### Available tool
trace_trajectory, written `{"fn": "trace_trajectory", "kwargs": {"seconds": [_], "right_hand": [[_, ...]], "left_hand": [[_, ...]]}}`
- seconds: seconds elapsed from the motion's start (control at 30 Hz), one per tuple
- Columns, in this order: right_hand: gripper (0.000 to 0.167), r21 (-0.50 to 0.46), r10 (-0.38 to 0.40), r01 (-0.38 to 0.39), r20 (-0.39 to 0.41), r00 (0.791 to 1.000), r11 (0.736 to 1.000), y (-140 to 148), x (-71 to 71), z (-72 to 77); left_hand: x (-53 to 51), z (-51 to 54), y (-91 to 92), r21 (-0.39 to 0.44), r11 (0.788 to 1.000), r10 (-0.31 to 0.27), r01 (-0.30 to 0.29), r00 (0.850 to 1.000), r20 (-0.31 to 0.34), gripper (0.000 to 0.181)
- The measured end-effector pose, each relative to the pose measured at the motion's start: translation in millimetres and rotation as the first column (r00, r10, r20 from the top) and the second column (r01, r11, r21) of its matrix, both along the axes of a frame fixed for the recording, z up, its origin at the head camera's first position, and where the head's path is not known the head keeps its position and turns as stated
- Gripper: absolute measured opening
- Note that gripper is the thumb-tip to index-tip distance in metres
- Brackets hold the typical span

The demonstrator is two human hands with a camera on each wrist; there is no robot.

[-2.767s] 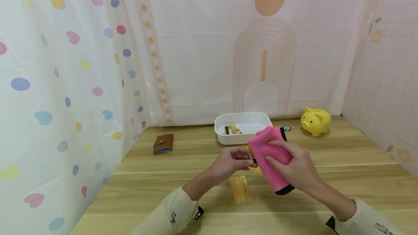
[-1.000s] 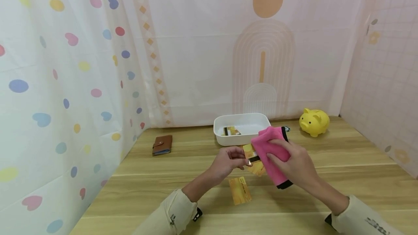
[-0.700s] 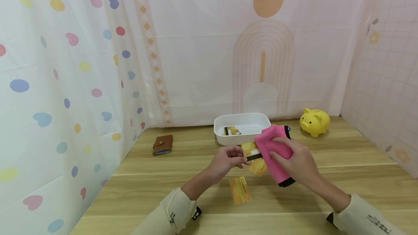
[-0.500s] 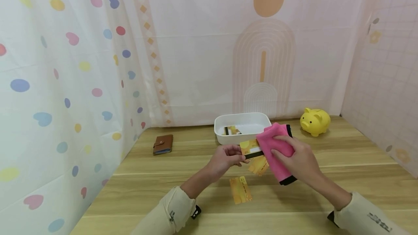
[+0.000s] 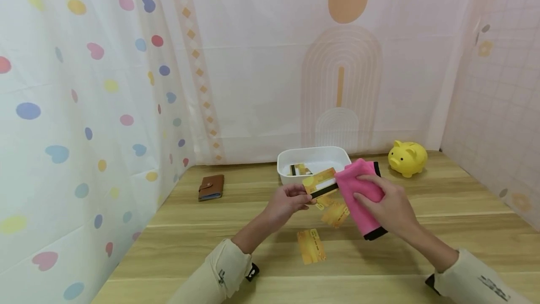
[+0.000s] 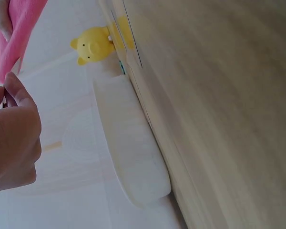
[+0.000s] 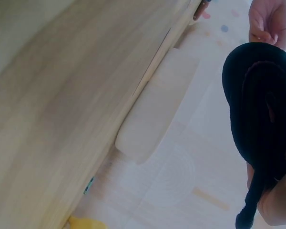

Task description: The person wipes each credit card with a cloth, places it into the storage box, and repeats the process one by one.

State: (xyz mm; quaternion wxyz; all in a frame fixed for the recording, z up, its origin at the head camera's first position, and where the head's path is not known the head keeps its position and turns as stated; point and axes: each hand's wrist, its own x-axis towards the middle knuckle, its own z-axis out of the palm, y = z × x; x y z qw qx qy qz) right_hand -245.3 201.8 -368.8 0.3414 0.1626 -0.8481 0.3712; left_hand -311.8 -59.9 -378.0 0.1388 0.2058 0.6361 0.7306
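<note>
My left hand [image 5: 284, 206] pinches a yellow bank card [image 5: 319, 183] by its left end, its black stripe and white strip facing me. In my right hand [image 5: 389, 204] is a folded pink cloth [image 5: 358, 196] with black edging, gripped between thumb and fingers. The cloth's left edge meets the card's right end. Below them, more yellow cards [image 5: 336, 215] lie overlapping on the table, and one separate card [image 5: 311, 246] lies nearer to me. In the right wrist view the cloth's dark edge [image 7: 250, 105] hides most of the right hand.
Behind the hands stands a white tray [image 5: 291, 179] with cards [image 5: 298, 169] in it. A brown wallet [image 5: 211, 186] lies at the left on the wooden table [image 5: 177, 247]. At the back right sits a yellow piggy bank [image 5: 407, 157]. Curtains enclose the table's back and sides.
The card has come out from behind the cloth and now shows almost whole, tilted up to the right. The left hand has shifted slightly left, the right hand with the cloth slightly right.
</note>
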Motion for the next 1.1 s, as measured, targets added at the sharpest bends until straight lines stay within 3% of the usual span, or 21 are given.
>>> {"fn": "trace_trajectory", "kwargs": {"seconds": [0.37, 0.5, 0.73, 1.1], "right_hand": [[0.035, -0.032, 0.02, -0.02, 0.005, 1.0, 0.999, -4, 7.7, 1.0], [0.035, -0.029, 0.025, -0.025, -0.011, 1.0, 0.999, -6, 9.5, 1.7], [0.036, -0.036, 0.032, -0.032, -0.017, 0.999, 0.999, -7, 12.4, 2.9], [0.035, -0.052, 0.054, -0.054, 0.001, 0.999, 0.997, -8, 14.7, 3.5]], "left_hand": [[-17.6, -1.2, -5.6, 0.128, 0.989, 0.059, -0.069, 0.995, 0.079, 0.008], [-26.3, -0.7, -6.0, 0.171, 0.978, 0.105, -0.117, 0.991, 0.079, 0.008], [-41.4, -0.1, -5.3, 0.159, 0.971, 0.167, -0.176, 0.983, 0.069, 0.011], [-64.4, -5.4, 0.2, 0.185, 0.926, 0.303, -0.329, 0.94, 0.154, 0.008]]}}
